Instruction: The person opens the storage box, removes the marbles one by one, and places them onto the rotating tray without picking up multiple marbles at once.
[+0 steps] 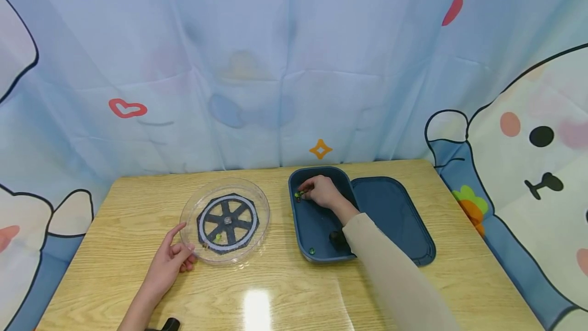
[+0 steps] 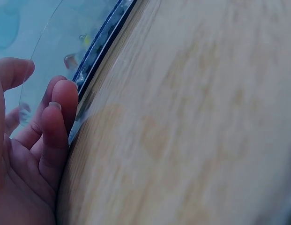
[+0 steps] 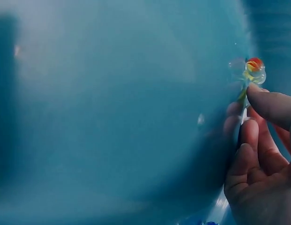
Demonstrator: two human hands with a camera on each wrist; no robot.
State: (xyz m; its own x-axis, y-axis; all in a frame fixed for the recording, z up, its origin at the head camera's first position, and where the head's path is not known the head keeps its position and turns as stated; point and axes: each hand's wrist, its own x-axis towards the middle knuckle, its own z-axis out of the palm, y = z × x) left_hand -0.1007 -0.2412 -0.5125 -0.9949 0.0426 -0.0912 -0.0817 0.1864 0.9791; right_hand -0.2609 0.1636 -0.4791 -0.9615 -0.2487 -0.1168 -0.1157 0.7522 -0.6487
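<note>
My left hand (image 1: 172,258) grips the near-left rim of a clear round tray (image 1: 263,229), thumb and fingers on opposite sides of the rim in the left wrist view. Yellow-green marble (image 1: 218,237) and amber marble (image 1: 205,245) show within the tray's outline. Inside a dark blue bin (image 1: 300,236), my right hand (image 1: 320,191) reaches to the left wall, its curled fingertips pinching at a few small glass marbles (image 1: 297,195). Close up, a clear marble with red and yellow swirls (image 3: 255,70) is at the thumb tip. Another green marble (image 1: 312,251) lies near the bin's front.
The bin's dark blue lid (image 1: 390,213) lies flat just right of it. Under the clear tray shows a dark spoked wheel pattern (image 1: 227,221). A black object (image 1: 338,239) is by my right wrist, another (image 1: 171,324) at the table's front edge. A printed curtain (image 1: 285,65) hangs behind.
</note>
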